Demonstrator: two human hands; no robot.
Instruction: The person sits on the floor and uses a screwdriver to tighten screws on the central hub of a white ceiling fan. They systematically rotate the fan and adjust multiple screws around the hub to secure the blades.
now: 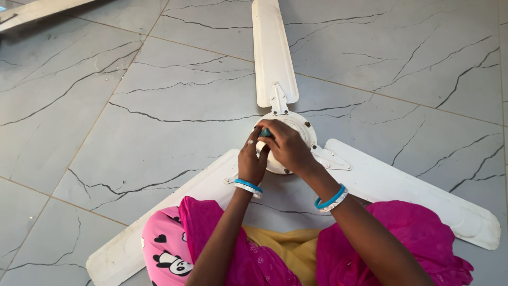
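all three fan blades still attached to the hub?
Yes, all three white blades join the round motor hub by brackets, while both hands, left hand and right hand, rest on the hub.

A white ceiling fan (pixel 296 153) lies on the grey marbled floor (pixel 132 106), its three blades spread out. Both hands meet over the round motor hub (pixel 301 127): the left hand (pixel 251 161) rests on its near edge, and the right hand (pixel 286 145) grips a small teal object (pixel 264 133) on top. Pink cloth (pixel 413 233) covers the person's lap.
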